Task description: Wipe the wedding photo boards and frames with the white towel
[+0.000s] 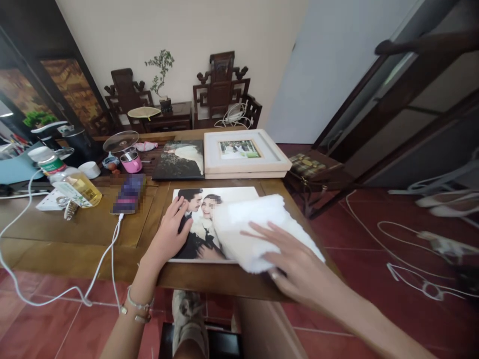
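Note:
A large wedding photo print [194, 219] lies flat at the near edge of a wooden table [75, 234]. My left hand [170, 232] rests on its left side, fingers spread and flat. A white cloth [254, 224] covers the print's right half. My right hand [295, 264] lies flat on the cloth near its front corner, fingers stretched out and pressing it down.
Behind the print lie a dark photo [181, 159] and a stack of white picture frames [245, 152]. To the left are a phone [129, 194] with a white cable [108, 259], a bottle [71, 182], a pink cup [131, 160]. Carved chairs stand at the wall; cables lie on the red floor.

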Available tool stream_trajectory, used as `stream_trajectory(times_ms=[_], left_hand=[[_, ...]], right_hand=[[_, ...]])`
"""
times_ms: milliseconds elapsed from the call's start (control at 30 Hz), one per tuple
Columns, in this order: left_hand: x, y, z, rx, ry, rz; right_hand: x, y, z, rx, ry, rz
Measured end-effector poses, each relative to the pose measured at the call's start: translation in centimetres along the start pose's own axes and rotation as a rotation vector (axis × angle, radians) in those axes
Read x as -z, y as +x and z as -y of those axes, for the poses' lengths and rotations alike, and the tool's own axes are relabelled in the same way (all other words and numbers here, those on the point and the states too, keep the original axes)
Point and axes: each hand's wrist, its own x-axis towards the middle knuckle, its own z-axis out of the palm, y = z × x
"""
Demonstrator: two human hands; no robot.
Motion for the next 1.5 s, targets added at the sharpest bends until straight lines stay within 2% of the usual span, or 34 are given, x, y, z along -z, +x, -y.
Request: stream_trajectory(times_ms=[100, 167, 233, 333, 467, 567, 667, 800, 900, 1000, 1100, 1167, 1233, 1367, 1433, 1500], left_hand=[[0.0, 0.0, 0.0, 0.002, 0.003, 0.000], [0.0, 0.0, 0.0, -0.001, 0.004, -0.007], [0.0, 0.0, 0.1, -0.006, 0.004, -0.012], [-0.1, 0.1, 0.1, -0.011, 0.005, -0.023], [-0.2, 0.3, 0.3, -0.025, 0.018, -0.018], [0.0, 0.4, 0.3, -0.030, 0.023, 0.009], [0.1, 0.4, 0.1, -0.016, 0.026, 0.008], [0.0, 0.3, 0.0, -0.014, 0.023, -0.005], [-0.1, 0.3, 0.0, -0.005, 0.021, -0.017], [-0.1, 0.3, -0.1, -0.006, 0.018, -0.036], [0.0, 0.3, -0.1, 0.005, 0.025, -0.021], [0.0, 0.3, -0.1, 0.022, 0.033, -0.003], [-0.1, 0.3, 0.0, 0.032, 0.034, 0.014], [-0.1, 0.2, 0.0, 0.064, 0.025, 0.031], [-0.1, 0.2, -0.1, 0.086, 0.016, 0.034], [-0.1, 0.1, -0.1, 0.098, 0.013, 0.038]], right_hand=[[-0.6, 2.8, -3.7, -0.098, -0.067, 0.011], [-1.2, 5.1, -5.2, -0.157, -0.106, 0.039], [-2.0, 7.1, -5.5, -0.197, -0.126, 0.055], [-3.1, 8.5, -3.2, -0.204, -0.124, 0.061], [-3.3, 6.4, 2.2, -0.091, -0.032, 0.144], [-2.4, 3.4, 4.8, -0.015, 0.039, 0.118], [-1.1, 0.9, 4.3, -0.022, 0.038, 0.081], [0.0, 0.1, 0.6, -0.098, -0.068, 0.014], [-0.3, 2.1, -2.0, -0.145, -0.114, 0.035], [-1.3, 5.7, -3.1, -0.186, -0.109, 0.106], [-2.3, 8.6, -2.4, -0.209, -0.080, 0.169], [-2.8, 9.1, -0.9, -0.179, -0.051, 0.182], [-3.2, 8.1, 1.0, -0.119, -0.015, 0.194], [-2.9, 3.8, 4.4, -0.003, 0.034, 0.149], [-2.3, 1.9, 4.8, 0.004, 0.019, 0.078], [-1.7, 0.7, 4.0, -0.030, -0.019, 0.015]])
